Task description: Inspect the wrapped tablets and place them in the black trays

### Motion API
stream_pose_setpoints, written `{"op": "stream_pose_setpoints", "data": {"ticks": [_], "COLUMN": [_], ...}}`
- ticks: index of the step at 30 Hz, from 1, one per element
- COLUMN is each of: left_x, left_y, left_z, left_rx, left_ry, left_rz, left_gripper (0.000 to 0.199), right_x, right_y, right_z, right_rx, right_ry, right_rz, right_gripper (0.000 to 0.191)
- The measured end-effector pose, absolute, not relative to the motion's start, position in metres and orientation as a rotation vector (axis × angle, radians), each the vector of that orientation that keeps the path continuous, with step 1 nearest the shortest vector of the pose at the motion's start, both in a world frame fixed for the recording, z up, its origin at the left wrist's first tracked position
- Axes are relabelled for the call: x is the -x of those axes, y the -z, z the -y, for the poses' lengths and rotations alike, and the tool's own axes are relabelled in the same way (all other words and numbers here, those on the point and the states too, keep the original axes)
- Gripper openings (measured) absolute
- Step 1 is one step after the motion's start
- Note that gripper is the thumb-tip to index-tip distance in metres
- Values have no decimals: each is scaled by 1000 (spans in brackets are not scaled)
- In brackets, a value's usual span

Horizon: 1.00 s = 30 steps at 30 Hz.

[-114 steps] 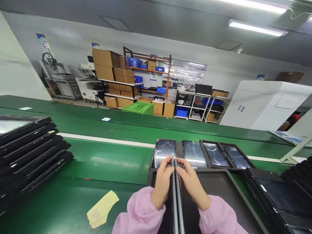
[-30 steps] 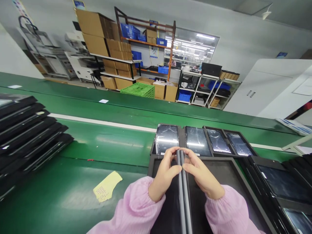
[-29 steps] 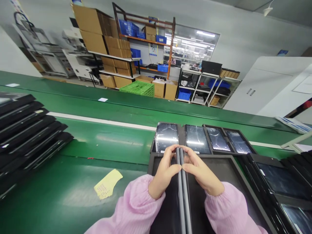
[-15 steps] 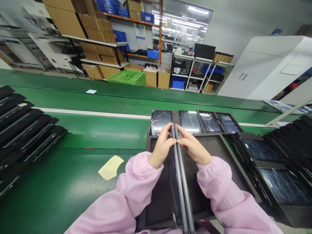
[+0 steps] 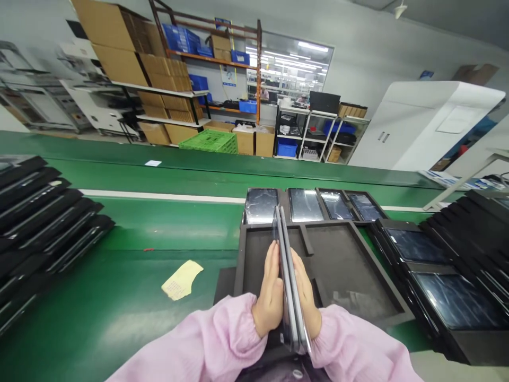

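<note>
Left hand (image 5: 271, 300), right hand (image 5: 306, 297) flat, pressed on upright slim display panels (image 5: 287, 276) above foam tray (image 5: 350, 270); weak palm pressure could let panels tip, drop.

Green conveyor bench (image 5: 131, 233) runs across the view, in two belts separated by a white strip (image 5: 159, 194).

Landmark: black foam tray (image 5: 350, 270), lying on the near belt.

- Beyond tray, against its far edge: row of four glass-faced panels (image 5: 306, 205) in dark frames.
- Right of tray, just beside it: overlapping black-framed screens (image 5: 449, 281), stacked in a slanting row.
- Left of tray, well apart: overlapping stack of black panels (image 5: 51, 212).
- Between that stack and tray: pale yellow paper slip (image 5: 182, 279), lying flat, small print unreadable; small red speck (image 5: 148, 249) just beyond it.
- Far belt, beyond tray and to its left: small white label (image 5: 153, 163).
</note>
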State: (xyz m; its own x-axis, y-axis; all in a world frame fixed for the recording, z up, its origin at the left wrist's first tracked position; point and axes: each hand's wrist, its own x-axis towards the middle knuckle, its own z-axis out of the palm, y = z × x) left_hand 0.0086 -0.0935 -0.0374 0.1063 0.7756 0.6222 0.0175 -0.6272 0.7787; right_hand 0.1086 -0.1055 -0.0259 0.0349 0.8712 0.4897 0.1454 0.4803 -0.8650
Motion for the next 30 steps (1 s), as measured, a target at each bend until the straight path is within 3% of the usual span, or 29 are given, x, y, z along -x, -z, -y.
{"op": "stream_pose_setpoints", "data": {"ticks": [13,17,23,30], "left_x": [-8,-11,-19,-25], "left_y": [31,-12,-95,-110], "left_z": [87,78,67,38], "left_rx": [-1972,-2028,-1655,-1336], "left_ry": [-1642,-1799,-1682,-1644], "left_rz": [-772,-663,-715,-812], "left_gripper": [53,52,40,46], "right_x": [-107,-101,-93,-88], "right_y": [27,-11,-82,-107], "right_z": [107,94,64,40], "right_rx": [1024,892,699,877], "right_ry": [-537,-492,-891,-985], "right_rz": [1440,1351,1121,1018], "right_gripper": [41,40,37,37]}}
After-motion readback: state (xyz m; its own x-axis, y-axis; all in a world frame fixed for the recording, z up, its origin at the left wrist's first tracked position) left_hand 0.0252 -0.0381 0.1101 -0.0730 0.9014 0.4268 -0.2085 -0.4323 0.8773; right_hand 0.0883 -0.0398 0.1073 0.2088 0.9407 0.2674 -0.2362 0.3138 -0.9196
